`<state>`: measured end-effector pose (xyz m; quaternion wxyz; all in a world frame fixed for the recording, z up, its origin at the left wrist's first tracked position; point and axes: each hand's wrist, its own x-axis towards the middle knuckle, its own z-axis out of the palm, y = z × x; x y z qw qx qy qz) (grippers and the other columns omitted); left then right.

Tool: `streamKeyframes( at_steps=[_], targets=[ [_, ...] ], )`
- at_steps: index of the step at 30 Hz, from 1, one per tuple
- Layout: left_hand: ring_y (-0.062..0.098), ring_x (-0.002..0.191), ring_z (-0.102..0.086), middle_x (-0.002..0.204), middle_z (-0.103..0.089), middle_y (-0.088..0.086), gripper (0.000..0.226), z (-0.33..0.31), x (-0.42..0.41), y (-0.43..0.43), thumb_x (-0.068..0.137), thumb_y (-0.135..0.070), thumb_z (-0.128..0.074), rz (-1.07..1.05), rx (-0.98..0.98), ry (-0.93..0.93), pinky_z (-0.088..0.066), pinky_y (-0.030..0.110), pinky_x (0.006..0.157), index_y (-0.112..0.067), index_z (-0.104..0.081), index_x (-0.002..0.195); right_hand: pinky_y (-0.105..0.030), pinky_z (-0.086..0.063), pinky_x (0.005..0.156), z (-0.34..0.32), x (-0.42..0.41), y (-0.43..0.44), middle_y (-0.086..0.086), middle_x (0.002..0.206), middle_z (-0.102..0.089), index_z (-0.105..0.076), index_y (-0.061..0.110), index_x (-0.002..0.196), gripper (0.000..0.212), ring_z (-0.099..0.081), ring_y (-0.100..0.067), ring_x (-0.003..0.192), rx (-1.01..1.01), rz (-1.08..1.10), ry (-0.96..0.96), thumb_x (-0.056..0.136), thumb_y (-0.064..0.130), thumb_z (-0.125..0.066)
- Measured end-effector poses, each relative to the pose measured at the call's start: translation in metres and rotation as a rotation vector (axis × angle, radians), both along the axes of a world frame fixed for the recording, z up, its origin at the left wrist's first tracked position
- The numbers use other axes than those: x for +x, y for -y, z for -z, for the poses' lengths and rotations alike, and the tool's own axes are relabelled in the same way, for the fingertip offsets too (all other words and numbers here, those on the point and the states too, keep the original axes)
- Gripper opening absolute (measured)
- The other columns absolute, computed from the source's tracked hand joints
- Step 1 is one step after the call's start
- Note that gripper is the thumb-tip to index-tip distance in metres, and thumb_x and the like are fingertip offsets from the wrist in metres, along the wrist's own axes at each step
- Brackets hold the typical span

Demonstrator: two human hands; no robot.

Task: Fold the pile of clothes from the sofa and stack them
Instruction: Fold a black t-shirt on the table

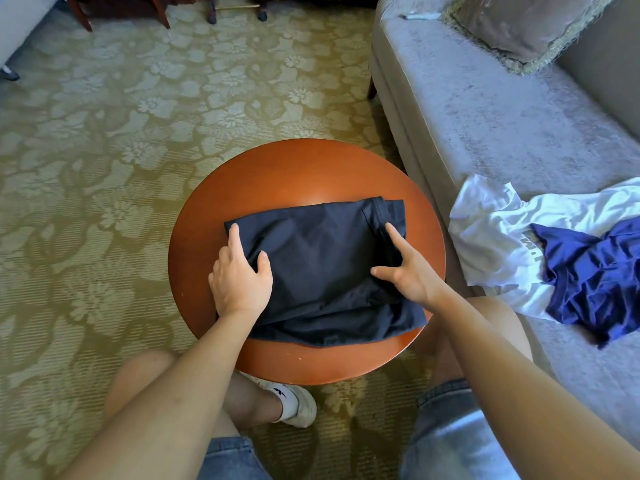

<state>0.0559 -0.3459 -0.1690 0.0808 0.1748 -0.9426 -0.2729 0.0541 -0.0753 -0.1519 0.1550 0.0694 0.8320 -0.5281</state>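
Shirt: folded navy T-shirt (pixel 322 268) lies centre frame on round table (pixel 294 168).
Grip: left hand (pixel 239 282) and right hand (pixel 410 271) press it flat, fingers straight, clasping nothing.
Handling: likely light, limp; lift by side edges.

A folded garment (pixel 322 271) lies on the round table (pixel 304 168), the left hand (pixel 239 275) resting on its left edge and the right hand (pixel 405 271) on its right side. Right of the table stands the sofa (pixel 485 116), which bears a pile of clothes (pixel 554 258) level with the table and a cushion (pixel 519 26) farther back.
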Motion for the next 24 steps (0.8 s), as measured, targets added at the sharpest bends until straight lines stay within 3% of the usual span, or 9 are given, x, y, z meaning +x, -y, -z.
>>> streamKeyframes(
  at_steps=[6, 13, 19, 24],
  targets=[
    [0.035, 0.121, -0.049, 0.132, -0.053, 0.015, 0.066, 0.001, 0.000, 0.001, 0.095, -0.034, -0.052, 0.000, 0.008, -0.012, -0.036, 0.047, 0.101, -0.021, -0.021, 0.152, -0.027, -0.032, 0.110, 0.001, 0.006, 0.006, -0.002, 0.147, -0.046, -0.048, 0.021, 0.142, 0.055, -0.038, -0.018, 0.138, 0.013, 0.060, 0.002, 0.090, 0.013, -0.065],
    [0.036, 0.118, -0.050, 0.129, -0.052, 0.015, 0.065, 0.000, 0.007, 0.001, 0.096, -0.032, -0.051, 0.073, -0.025, -0.003, -0.038, 0.046, 0.100, -0.021, -0.020, 0.153, -0.027, -0.040, 0.102, -0.002, 0.005, 0.014, -0.004, 0.137, -0.056, -0.061, 0.019, 0.130, 0.039, -0.051, -0.021, 0.126, 0.058, 0.250, 0.009, 0.092, 0.019, -0.064],
    [0.034, 0.115, -0.051, 0.126, -0.052, 0.015, 0.067, 0.000, 0.015, 0.004, 0.096, -0.034, -0.051, 0.116, -0.054, 0.027, -0.041, 0.046, 0.097, -0.023, -0.017, 0.154, -0.032, -0.035, 0.112, -0.022, -0.018, 0.016, -0.008, 0.145, -0.048, -0.054, 0.014, 0.137, 0.053, -0.043, -0.023, 0.135, -0.047, 0.124, 0.190, 0.088, -0.001, -0.063],
    [0.036, 0.112, -0.052, 0.123, -0.054, 0.016, 0.065, -0.001, 0.021, 0.007, 0.097, -0.036, -0.050, 0.082, -0.065, 0.046, -0.041, 0.047, 0.095, -0.024, -0.019, 0.153, -0.024, -0.037, 0.101, -0.007, 0.015, 0.021, -0.008, 0.140, -0.053, -0.056, 0.018, 0.136, 0.042, -0.045, -0.025, 0.132, 0.189, 0.085, 0.017, 0.096, 0.006, -0.053]
  ],
)
